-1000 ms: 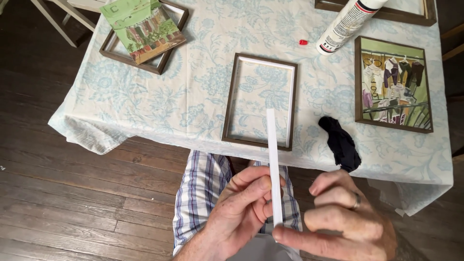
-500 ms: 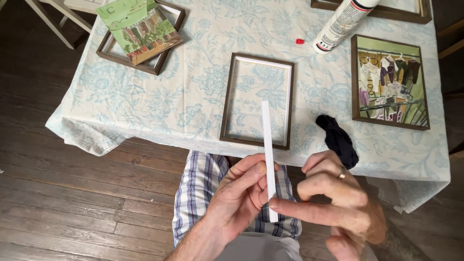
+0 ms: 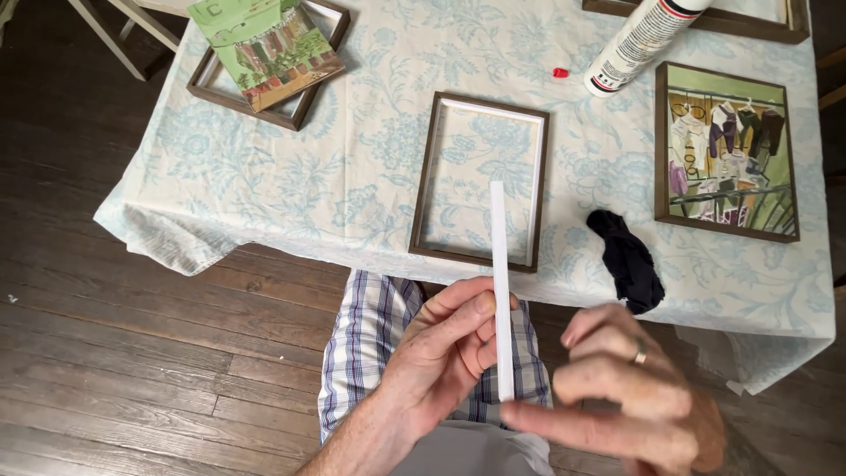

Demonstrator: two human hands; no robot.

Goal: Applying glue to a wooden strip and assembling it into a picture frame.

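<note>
A long thin white strip (image 3: 500, 264) stands upright in front of me, its top reaching over the empty dark wooden frame (image 3: 427, 189) on the table. My left hand (image 3: 436, 353) pinches the strip's lower part between thumb and fingers. My right hand (image 3: 634, 401), wearing a ring, touches the strip's bottom end with an extended finger. Both hands hover over my lap, below the table's near edge.
A pale floral tablecloth (image 3: 264, 194) covers the table. On it lie a framed green painting (image 3: 727, 150), a black cloth (image 3: 627, 260), a white tube (image 3: 639, 40), a small red cap (image 3: 560, 72), and a second painting on a frame (image 3: 264, 44). Dark wood floor lies left.
The view has shifted slightly. My right hand has slid lower and to the right along the strip's bottom end; the left hand keeps its pinch.
</note>
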